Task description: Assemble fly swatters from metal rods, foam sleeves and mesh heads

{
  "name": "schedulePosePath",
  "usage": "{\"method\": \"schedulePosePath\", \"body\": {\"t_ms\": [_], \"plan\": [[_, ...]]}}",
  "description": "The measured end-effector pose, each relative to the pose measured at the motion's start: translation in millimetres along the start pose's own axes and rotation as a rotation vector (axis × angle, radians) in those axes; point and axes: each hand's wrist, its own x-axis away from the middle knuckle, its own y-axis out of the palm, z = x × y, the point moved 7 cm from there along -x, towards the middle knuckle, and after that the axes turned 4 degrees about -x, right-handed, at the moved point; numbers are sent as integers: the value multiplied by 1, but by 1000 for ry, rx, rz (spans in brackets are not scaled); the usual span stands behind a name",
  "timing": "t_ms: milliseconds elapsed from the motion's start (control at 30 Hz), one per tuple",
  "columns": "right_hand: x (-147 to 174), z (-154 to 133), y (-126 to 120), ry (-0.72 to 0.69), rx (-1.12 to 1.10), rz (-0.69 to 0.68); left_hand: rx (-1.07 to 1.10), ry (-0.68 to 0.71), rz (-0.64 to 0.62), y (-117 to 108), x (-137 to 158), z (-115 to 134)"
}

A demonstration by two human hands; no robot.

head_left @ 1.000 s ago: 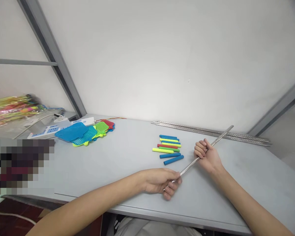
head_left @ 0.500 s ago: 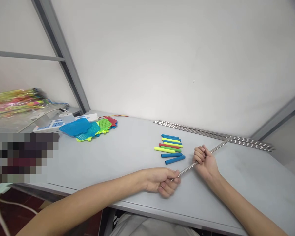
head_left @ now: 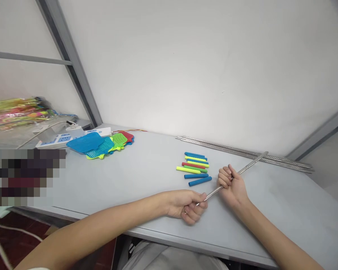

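Observation:
My left hand (head_left: 193, 208) is closed around the near end of a thin metal rod (head_left: 213, 192), thumb on top. Farther up the same rod my right hand (head_left: 232, 185) has its fingers wrapped round it. Slanting up to the right, the rod's far end overlaps a bundle of similar metal rods (head_left: 228, 150) by the wall. Left of my right hand lie several coloured plastic tubes (head_left: 199, 181), blue, yellow, green and red, roughly in a column.
Fly swatter heads (head_left: 86, 143) in blue, green, yellow and red are piled on the left of the grey table (head_left: 146, 168), against a white power strip (head_left: 55, 141). Plastic-wrapped colourful goods (head_left: 19, 110) lie farther left. A wall and metal frame posts (head_left: 73, 71) bound the back.
My right hand has shifted slightly along the rod towards my left hand. My left hand keeps its grip almost in place. The view has moved a little.

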Motion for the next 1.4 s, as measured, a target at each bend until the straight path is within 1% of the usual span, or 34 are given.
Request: {"method": "schedulePosePath", "body": {"t_ms": [100,167,267,400,500,567,767,900,1033,1100,1200,1267,1400], "plan": [[-2,2,3,74,-115,-35,-18,-4,3,1,0,1],[-2,4,3,123,-151,-43,-37,6,11,1,0,1],[-2,5,6,168,-165,-60,-64,27,33,1,1,3],[-1,2,12,175,-150,-89,-84,85,67,1,3,8],[0,-3,16,172,-139,-97,-103,146,91,0,5,14],[0,-6,18,165,-135,-94,-92,156,108,-1,5,15],[-2,-20,16,120,-148,-71,-28,70,120,-1,6,11],[-4,-29,11,78,-150,-59,-76,41,120,-1,6,10],[-2,-30,11,46,-100,-63,-135,15,117,-1,6,7],[2,-29,14,12,-78,-80,-164,16,116,0,7,6],[8,-29,19,-32,-59,-132,-221,52,129,2,8,7],[11,-27,22,-33,-48,-169,-260,74,135,3,9,7],[12,-23,24,-31,-29,-214,-300,57,116,6,10,5]]}}
